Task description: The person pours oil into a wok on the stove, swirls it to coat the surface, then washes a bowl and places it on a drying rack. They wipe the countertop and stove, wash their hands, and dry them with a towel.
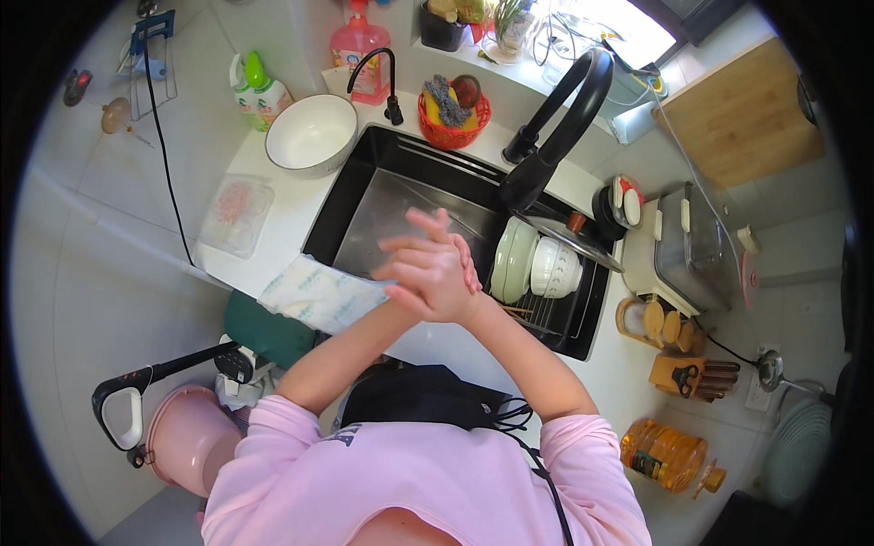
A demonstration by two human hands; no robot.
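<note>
My two hands are pressed together above the near edge of the black sink (320, 226). On top lies my right hand (423, 273), its fingers spread toward the upper left and slightly blurred. Under it my left hand (468, 262) is mostly hidden; only its fingers show, curled round the side of the right hand. Neither hand shows an object in it. In the sink's right part, a rack holds a pale green bowl (513, 259), a white patterned bowl (554, 268) and a glass lid (574, 238). A white printed sheet (323, 296) lies left of my forearms.
A black faucet (546, 168) arches over the sink. Behind stand a white basin (312, 134), a red basket (451, 132) with sponges and a pink soap bottle (361, 55). To the right are a knife block (675, 375) and an oil bottle (663, 455); a pink bucket (189, 437) stands lower left.
</note>
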